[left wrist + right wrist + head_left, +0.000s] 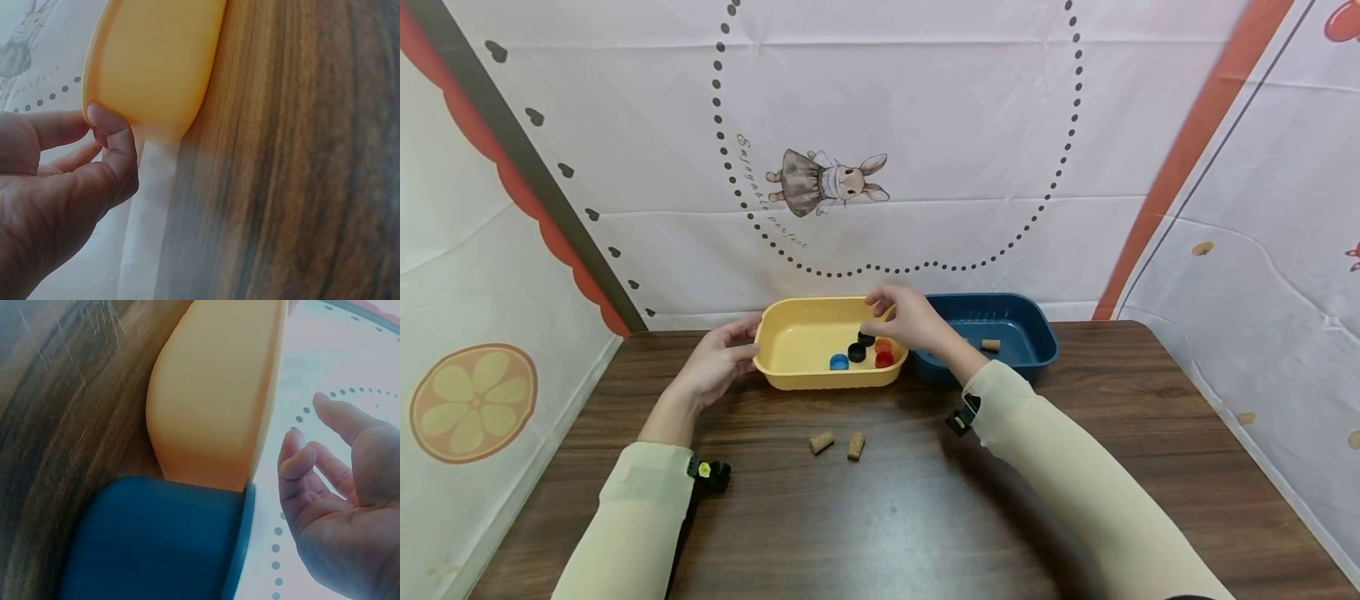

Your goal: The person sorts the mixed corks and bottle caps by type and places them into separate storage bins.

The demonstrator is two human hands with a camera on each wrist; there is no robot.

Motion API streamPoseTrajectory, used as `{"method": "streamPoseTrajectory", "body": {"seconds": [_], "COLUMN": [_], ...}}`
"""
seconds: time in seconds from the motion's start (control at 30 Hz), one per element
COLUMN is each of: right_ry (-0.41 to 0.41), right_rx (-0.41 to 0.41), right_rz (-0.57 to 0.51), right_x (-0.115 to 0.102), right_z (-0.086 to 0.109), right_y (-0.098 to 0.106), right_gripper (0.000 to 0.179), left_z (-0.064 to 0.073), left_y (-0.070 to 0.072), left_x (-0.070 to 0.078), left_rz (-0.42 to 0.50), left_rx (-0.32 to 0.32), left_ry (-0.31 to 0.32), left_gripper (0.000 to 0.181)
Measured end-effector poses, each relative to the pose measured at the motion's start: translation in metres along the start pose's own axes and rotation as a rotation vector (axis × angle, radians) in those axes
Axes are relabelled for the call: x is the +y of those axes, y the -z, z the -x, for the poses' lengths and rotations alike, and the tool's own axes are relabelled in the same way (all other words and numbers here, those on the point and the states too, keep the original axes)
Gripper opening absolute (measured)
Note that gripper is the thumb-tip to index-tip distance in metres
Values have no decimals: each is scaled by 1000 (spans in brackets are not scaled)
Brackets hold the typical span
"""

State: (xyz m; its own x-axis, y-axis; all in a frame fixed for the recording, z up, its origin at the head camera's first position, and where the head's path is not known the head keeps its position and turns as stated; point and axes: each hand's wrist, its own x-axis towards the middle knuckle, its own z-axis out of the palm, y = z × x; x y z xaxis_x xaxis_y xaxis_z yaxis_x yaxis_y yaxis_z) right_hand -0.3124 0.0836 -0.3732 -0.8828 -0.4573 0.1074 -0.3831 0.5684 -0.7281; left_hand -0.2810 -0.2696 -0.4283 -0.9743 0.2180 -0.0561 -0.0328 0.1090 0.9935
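My left hand (715,364) pinches the left rim of a yellow tub (797,381), thumb and fingers on either side of its wall in the left wrist view. Over the tub's right end hovers my right hand (912,320); the right wrist view shows its fingers loosely bent and apart, with nothing between them. Below these fingers lies a black bottle cap (867,340), partly hidden. Another black cap (857,352), a blue cap (838,362), an orange cap (883,345) and a red cap (884,359) sit around it inside the tub.
A dark blue tub (1037,354) stands against the yellow one on its right, with a cork (990,344) inside. Two more corks, a left cork (822,442) and a right cork (856,446), lie on the wooden table (865,533). Behind hangs a printed cloth (925,108).
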Motion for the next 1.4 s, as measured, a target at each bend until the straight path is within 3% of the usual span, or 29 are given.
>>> {"method": "streamPoseTrajectory", "body": {"seconds": [0.73,1.4], "right_ry": [103,183], "right_rx": [-79,-209], "right_rz": [-48,-56], "right_x": [-20,-6], "right_z": [54,82], "right_y": [-11,-31], "right_gripper": [40,44], "left_z": [1,2], "left_y": [-1,-1], "left_x": [1,2], "left_rz": [-18,-7], "left_rx": [5,2], "left_ry": [0,0], "left_gripper": [64,64]}}
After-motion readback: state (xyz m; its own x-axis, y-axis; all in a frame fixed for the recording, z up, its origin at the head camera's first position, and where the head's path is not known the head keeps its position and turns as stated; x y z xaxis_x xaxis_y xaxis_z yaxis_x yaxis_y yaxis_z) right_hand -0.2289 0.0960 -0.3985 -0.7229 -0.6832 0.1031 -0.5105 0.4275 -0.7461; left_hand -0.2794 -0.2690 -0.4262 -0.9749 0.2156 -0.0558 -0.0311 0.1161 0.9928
